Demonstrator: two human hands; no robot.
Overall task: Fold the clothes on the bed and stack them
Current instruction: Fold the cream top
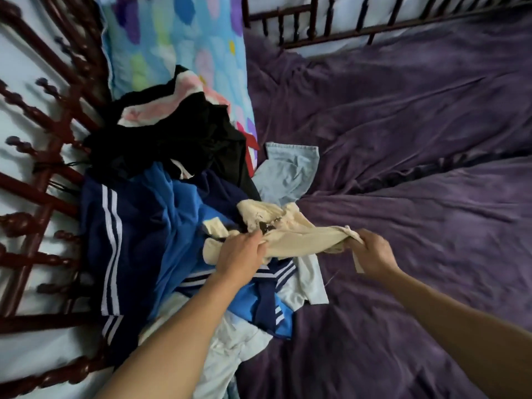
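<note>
Purple sheet (417,197) spreads wide on the right, and both hands are at work over it. Now the left hand (241,254) pinches one end of a cream top (302,240), fingers curled into the cloth. Over there the right hand (371,251) grips the other end, bunched in its fist, with a strip dangling below. That cream top hangs stretched between them, its far part draped on the edge of the pile (178,214). Underneath lies a blue kit (126,234) with white stripes, a black piece (178,139) further back and pale blue cloth (290,171) beside it. Behind those, a patterned quilt (172,38) and a dark wooden rail (43,168).

As I read it, this is the picking-out step: one item drawn off the heap, no folded stack in sight yet. The next move calls for carrying it right onto bare sheet, spreading it flat and finding hem or shoulders before the first fold.
</note>
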